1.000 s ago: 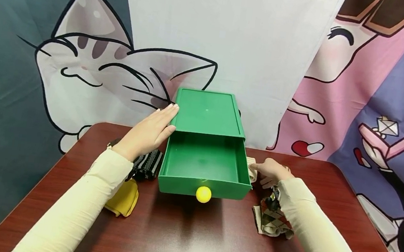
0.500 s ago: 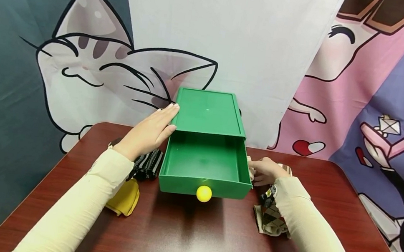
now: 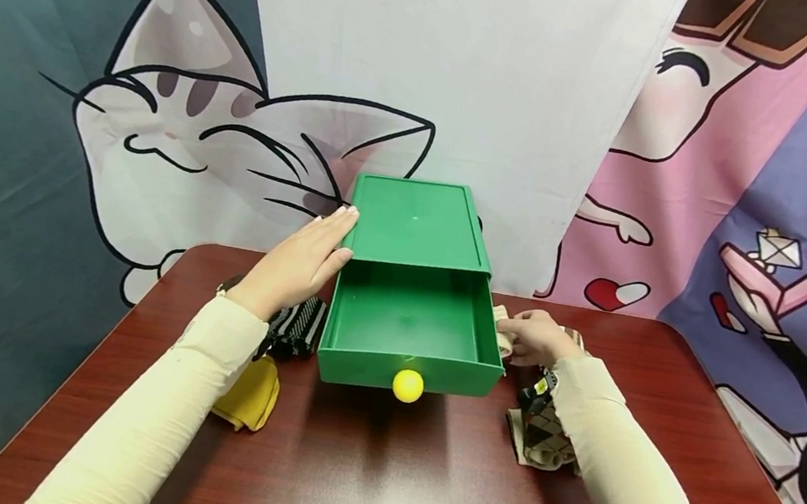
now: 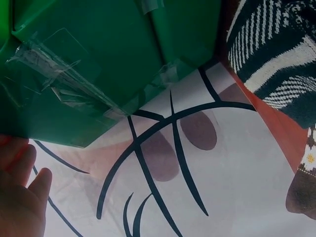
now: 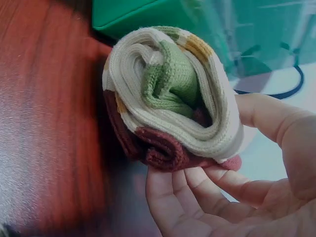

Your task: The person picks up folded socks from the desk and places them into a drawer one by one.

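Note:
A green drawer box (image 3: 414,224) stands mid-table with its drawer (image 3: 396,374) pulled out, a yellow ball knob (image 3: 407,385) at the front. My left hand (image 3: 296,266) rests with straight fingers on the box's left top edge; in the left wrist view its fingertips (image 4: 27,158) lie at the green wall. To the right of the drawer, my right hand (image 3: 540,340) grips a rolled pair of socks (image 5: 168,98), cream with green, mustard and maroon parts. The thumb is on one side of the roll and the fingers are beneath it.
Left of the box lie black-and-white patterned socks (image 3: 299,327) and a folded yellow cloth piece (image 3: 250,395). Argyle-patterned socks (image 3: 545,438) lie under the right forearm. A printed cloth backdrop (image 3: 511,114) hangs behind the reddish-brown table (image 3: 375,484).
My right hand has shifted slightly and its fingers have closed round the rolled socks beside the drawer. The left hand and the box have stayed put.

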### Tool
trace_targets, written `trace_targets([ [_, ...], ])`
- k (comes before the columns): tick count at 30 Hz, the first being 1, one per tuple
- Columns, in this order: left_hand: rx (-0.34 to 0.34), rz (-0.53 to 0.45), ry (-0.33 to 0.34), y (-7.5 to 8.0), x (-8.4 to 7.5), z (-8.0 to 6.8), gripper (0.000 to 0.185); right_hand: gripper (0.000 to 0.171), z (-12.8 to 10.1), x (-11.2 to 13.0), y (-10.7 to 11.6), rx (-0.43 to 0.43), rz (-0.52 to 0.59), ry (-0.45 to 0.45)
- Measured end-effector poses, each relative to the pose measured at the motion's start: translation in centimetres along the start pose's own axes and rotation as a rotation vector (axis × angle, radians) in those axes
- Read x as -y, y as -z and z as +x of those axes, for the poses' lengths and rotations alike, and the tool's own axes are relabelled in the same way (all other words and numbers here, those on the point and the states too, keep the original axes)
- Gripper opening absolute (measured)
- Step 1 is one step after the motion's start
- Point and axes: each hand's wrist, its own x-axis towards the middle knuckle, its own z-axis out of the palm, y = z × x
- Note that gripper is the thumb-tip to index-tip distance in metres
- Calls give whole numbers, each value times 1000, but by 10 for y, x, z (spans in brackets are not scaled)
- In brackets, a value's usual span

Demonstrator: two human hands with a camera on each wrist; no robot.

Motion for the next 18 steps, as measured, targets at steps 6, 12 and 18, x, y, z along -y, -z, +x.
trace_targets([
  [6,6,0,9,-1,0,0,59,28,-13,3,15,-59,-11,46],
  [12,6,3,3,0,-1,1,59,38,-32,10,27,-115,2,115],
  [18,15,-2,10,1,-3,1,59,51,-49,15,34,-156,54,166],
])
